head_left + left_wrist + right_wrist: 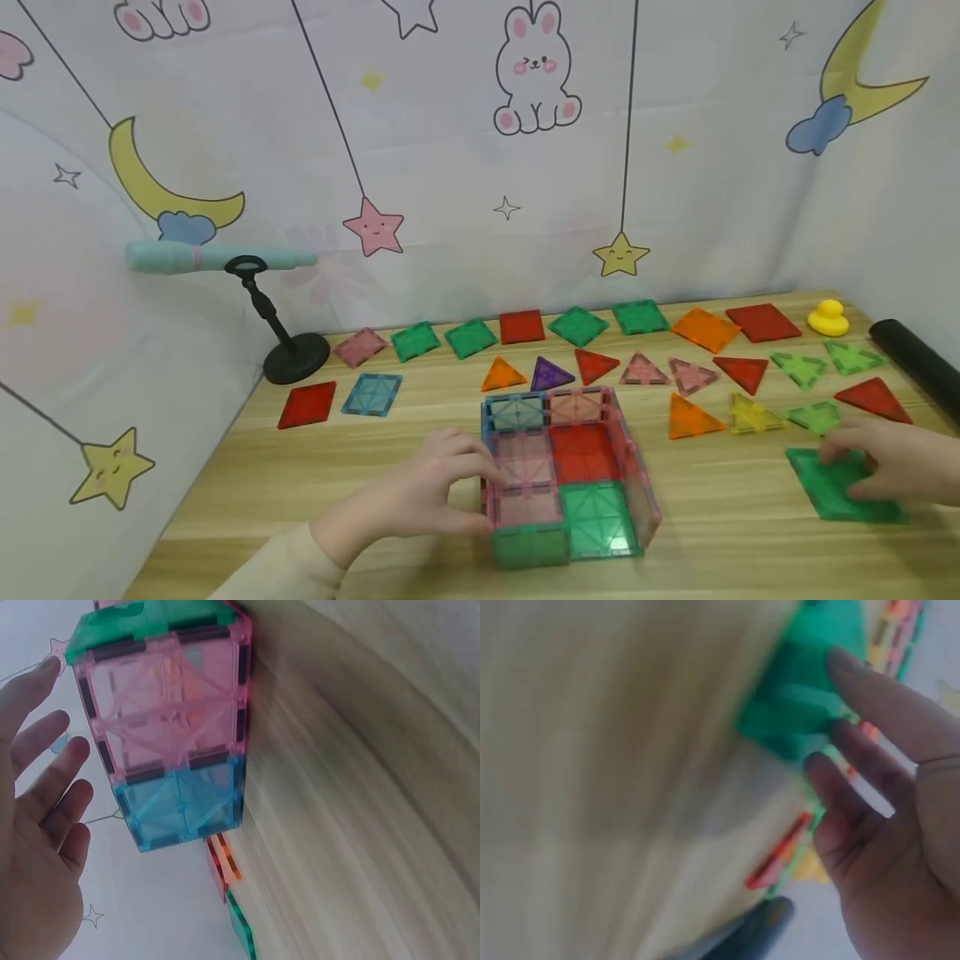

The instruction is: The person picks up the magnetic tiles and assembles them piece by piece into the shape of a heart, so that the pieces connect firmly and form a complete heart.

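An open box of translucent magnetic tiles (592,508) stands at the middle front. Its floor is pink, red and green; walls of blue and pink tiles rise at the back and both sides, with a green tile (529,546) upright at the front left. My left hand (431,492) is at the box's left wall, fingers loosely bent. In the left wrist view its fingertips are beside that pink and blue wall (169,712). Far to the right, my right hand (888,458) holds a green square magnetic tile (840,492) between thumb and fingers, blurred in the right wrist view.
Square tiles (522,327) line the table's back edge, with triangular tiles (755,414) in front of them. A red tile (307,405) and a blue tile (372,394) lie left. A toy telescope on a black stand (296,358), a yellow duck (828,318) and a black cylinder (918,367) flank them.
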A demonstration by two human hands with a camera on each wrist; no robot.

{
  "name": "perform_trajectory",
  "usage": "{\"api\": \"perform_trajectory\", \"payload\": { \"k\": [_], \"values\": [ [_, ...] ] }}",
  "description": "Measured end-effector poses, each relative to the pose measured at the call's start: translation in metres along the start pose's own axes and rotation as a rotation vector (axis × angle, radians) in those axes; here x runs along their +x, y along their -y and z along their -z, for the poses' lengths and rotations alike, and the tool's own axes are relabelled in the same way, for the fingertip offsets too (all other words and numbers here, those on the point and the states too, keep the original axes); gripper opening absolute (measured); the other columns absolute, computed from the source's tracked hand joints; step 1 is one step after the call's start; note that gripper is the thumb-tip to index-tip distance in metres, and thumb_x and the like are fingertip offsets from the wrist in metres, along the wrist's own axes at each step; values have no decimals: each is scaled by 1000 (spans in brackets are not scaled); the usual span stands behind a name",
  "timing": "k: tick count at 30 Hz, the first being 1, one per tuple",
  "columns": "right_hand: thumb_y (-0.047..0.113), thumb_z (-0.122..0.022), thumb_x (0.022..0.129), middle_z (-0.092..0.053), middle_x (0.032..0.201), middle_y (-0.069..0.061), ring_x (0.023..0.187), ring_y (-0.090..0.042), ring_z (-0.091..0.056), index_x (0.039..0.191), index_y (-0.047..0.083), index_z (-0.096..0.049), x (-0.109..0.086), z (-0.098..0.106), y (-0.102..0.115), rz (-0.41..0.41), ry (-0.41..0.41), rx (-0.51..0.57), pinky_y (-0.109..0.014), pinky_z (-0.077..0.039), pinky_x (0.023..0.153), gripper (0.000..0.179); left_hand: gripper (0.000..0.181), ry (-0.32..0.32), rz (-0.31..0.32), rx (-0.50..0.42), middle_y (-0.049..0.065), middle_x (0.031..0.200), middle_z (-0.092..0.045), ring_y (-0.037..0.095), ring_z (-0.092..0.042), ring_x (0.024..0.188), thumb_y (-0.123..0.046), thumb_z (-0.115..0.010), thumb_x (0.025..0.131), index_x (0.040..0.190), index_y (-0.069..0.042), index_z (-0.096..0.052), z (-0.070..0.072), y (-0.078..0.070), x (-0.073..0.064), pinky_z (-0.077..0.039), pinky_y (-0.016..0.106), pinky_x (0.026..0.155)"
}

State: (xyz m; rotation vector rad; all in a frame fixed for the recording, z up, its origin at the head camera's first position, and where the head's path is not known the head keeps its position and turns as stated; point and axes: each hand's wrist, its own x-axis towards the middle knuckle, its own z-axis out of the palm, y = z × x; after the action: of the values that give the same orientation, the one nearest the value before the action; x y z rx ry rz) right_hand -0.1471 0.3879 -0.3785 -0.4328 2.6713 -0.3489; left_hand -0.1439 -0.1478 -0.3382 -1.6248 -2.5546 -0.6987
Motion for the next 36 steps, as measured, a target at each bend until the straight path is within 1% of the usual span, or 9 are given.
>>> {"api": "perform_trajectory", "payload": {
  "k": [3, 6, 8, 10, 15, 19, 26, 31, 36],
  "values": [
    [33, -79, 72, -55, 105, 0, 81, -2, -46, 99, 21, -63, 0, -11, 2, 44, -24, -6, -23, -44, 65, 33, 35, -25, 11, 12, -8, 105, -57, 12, -46, 100, -27, -78, 76, 107, -19, -65, 1, 4, 0, -38, 36, 87],
    [42, -75, 75, -52, 108, 0, 80, -2, -44, 102, 26, -62, 2, -23, 15, 115, -60, 44, -23, -43, 65, 34, 36, -16, 50, 4, -9, 105, -57, 11, -45, 102, -28, -78, 76, 108, -20, -65, 2, 6, 1, -39, 36, 88],
    [43, -74, 75, -50, 109, -1, 79, -2, -44, 105, 24, -61, 4, -27, 23, 158, -85, 78, -23, -43, 63, 38, 37, -6, 73, -5, -10, 107, -57, 11, -45, 103, -30, -77, 77, 110, -20, -65, 3, 7, 2, -39, 36, 89],
    [44, -74, 75, -49, 110, -2, 82, -3, -45, 109, 21, -61, 3, -28, 27, 173, -115, 55, -24, -45, 65, 44, 38, -4, 92, -15, -10, 109, -57, 11, -45, 105, -32, -77, 77, 111, -20, -65, 4, 8, 1, -39, 37, 90],
    [50, -70, 76, -50, 116, -6, 95, -5, -46, 118, 13, -59, 6, -31, 35, 161, -116, 31, -25, -46, 75, 57, 39, -25, 127, -1, -8, 114, -56, 13, -44, 110, -34, -77, 77, 112, -20, -64, 6, 10, -2, -38, 41, 92],
    [49, -67, 80, -51, 115, -6, 88, -5, -42, 121, 10, -57, 14, -34, 44, 161, -90, 118, -24, -42, 70, 58, 41, -31, 145, 9, -4, 119, -54, 15, -43, 114, -36, -76, 78, 114, -20, -63, 7, 12, -2, -36, 45, 96],
    [53, -70, 74, -52, 117, -7, 93, -10, -46, 123, 6, -54, 15, -37, 52, 154, -109, 100, -26, -45, 73, 70, 54, -52, 136, 15, -5, 120, -52, 15, -44, 112, -44, -78, 72, 117, -18, -61, 10, 13, -1, -39, 44, 92],
    [46, -72, 77, -52, 113, -7, 88, -5, -46, 119, 3, -54, 16, -33, 54, 152, -117, 176, -24, -45, 69, 63, 61, -58, 136, 39, -3, 119, -53, 16, -44, 111, -51, -75, 71, 119, -17, -60, 11, 15, -3, -40, 45, 91],
    [38, -67, 84, -51, 98, -2, 79, -3, -42, 113, 7, -58, 13, -22, 62, 132, -205, 224, -23, -42, 63, 44, 63, -56, 143, 40, -4, 119, -52, 16, -44, 111, -51, -74, 72, 122, -16, -58, 12, 15, -2, -40, 44, 90]
  ]
}}
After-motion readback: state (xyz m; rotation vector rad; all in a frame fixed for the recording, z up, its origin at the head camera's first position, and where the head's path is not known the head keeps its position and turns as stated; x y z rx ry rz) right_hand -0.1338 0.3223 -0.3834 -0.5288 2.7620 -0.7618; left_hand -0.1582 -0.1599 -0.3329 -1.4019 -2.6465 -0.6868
